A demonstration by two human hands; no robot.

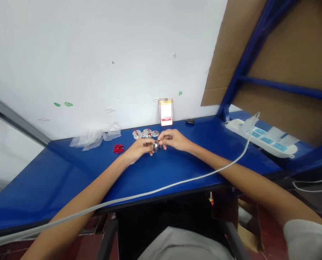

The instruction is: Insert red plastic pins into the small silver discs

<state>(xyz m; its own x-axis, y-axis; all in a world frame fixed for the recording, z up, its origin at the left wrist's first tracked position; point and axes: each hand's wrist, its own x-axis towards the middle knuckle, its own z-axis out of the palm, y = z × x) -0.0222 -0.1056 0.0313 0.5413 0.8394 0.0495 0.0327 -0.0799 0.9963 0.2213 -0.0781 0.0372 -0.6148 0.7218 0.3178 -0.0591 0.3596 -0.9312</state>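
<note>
Both my hands meet above the blue tabletop [161, 173], pinching a small shiny metal piece [156, 146] between their fingertips. My left hand [137, 150] holds it from the left and my right hand [174, 140] from the right. Its exact shape is partly hidden by my fingers. Just beyond my fingers lie several round silver discs with red parts [146, 133]. A small heap of red pieces [118, 148] sits to the left of my left hand, not touching it.
Clear plastic bags [94, 138] lie at the back left against the white wall [96, 65]. A card [166, 112] stands upright against the wall beside a small black object [190, 121]. A grey cable [161, 186] crosses above my arms. A white power strip [260, 137] and a blue-framed cardboard panel [258, 61] occupy the right.
</note>
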